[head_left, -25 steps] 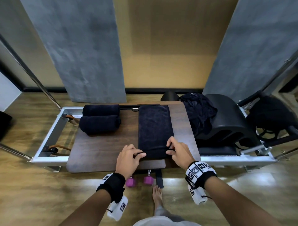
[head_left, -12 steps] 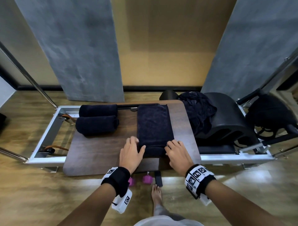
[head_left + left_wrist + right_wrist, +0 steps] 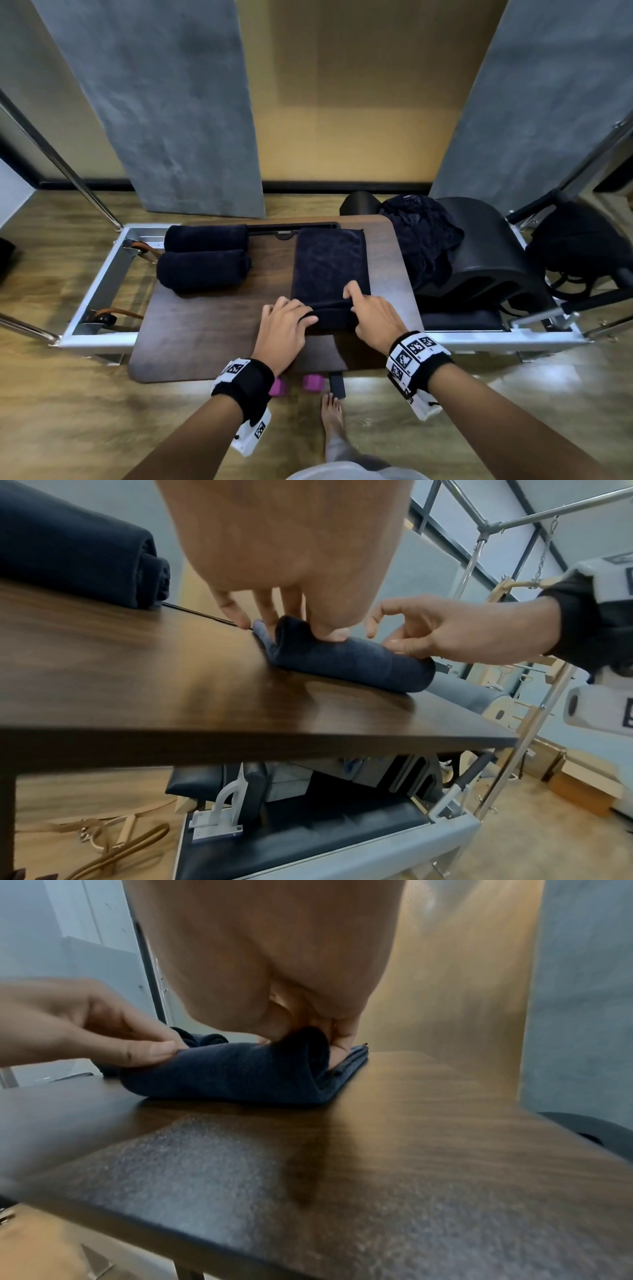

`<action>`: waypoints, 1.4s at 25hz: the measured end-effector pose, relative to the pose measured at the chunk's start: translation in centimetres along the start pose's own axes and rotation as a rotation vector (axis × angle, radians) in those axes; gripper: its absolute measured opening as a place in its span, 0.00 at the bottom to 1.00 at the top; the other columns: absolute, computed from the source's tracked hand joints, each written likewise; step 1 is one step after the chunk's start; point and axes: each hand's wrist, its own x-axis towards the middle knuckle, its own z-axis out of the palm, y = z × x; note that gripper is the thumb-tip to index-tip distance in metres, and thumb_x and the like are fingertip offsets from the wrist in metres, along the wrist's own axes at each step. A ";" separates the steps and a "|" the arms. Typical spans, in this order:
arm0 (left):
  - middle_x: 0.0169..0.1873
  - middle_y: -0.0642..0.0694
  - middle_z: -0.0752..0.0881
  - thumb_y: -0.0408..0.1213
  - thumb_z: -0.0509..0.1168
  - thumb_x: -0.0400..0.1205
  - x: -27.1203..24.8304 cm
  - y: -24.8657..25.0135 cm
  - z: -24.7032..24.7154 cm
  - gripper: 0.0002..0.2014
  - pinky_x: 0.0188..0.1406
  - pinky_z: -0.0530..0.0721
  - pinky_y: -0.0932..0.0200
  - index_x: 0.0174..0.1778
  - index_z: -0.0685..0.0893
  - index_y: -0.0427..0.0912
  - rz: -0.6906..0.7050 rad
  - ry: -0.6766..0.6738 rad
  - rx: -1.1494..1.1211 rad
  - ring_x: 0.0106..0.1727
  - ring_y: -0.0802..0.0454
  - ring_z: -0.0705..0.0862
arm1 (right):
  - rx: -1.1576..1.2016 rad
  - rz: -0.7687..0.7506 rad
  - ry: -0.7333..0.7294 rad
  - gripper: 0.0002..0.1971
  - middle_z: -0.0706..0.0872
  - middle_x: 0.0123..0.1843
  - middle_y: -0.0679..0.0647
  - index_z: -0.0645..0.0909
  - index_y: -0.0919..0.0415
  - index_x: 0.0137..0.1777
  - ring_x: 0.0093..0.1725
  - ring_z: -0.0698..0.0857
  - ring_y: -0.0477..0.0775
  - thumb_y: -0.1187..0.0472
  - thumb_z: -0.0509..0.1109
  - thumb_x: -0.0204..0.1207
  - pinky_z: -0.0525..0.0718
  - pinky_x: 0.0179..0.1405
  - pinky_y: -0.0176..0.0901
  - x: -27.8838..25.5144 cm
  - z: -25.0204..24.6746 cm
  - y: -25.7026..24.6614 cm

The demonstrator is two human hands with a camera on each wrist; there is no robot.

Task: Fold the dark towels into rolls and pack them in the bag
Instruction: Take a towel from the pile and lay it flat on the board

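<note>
On the wooden tabletop [image 3: 212, 329], a dark towel [image 3: 330, 263] lies flat from the far edge toward the near edge, its near end turned up into a low roll. The left hand [image 3: 282, 323] and right hand [image 3: 375, 317] pinch that roll's 2 ends, thumbs on its near side and fingers curled over the top. 2 rolled towels [image 3: 205, 260] lie side by side, touching, at the far left corner, and a black bag [image 3: 423, 236] sits just beyond the right edge.

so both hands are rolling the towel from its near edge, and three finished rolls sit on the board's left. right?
Not quite: the head view shows two finished rolls there, not three. The rest holds: left hand and right hand are rolling the towel from its near edge.
</note>
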 end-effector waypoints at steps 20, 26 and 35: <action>0.56 0.64 0.84 0.49 0.67 0.88 4.9 -1.2 -0.8 0.10 0.64 0.61 0.55 0.64 0.87 0.56 0.091 -0.058 -0.068 0.66 0.56 0.77 | 0.087 -0.118 0.125 0.16 0.83 0.60 0.51 0.74 0.53 0.74 0.57 0.81 0.54 0.54 0.66 0.89 0.80 0.61 0.50 2.1 1.1 2.8; 0.49 0.57 0.79 0.46 0.58 0.93 7.1 -1.3 -0.4 0.04 0.68 0.65 0.45 0.56 0.71 0.63 -0.085 -0.134 -0.196 0.56 0.56 0.71 | -0.036 -0.156 0.132 0.26 0.77 0.68 0.48 0.80 0.53 0.71 0.68 0.76 0.51 0.40 0.74 0.79 0.78 0.68 0.47 2.8 0.0 3.6; 0.63 0.64 0.75 0.74 0.59 0.85 7.4 -2.5 -0.3 0.27 0.63 0.65 0.53 0.77 0.70 0.68 -0.008 -0.081 -0.144 0.66 0.64 0.72 | 0.177 -0.096 0.018 0.16 0.77 0.39 0.44 0.66 0.49 0.68 0.39 0.78 0.50 0.62 0.67 0.87 0.77 0.41 0.47 6.5 -1.9 4.4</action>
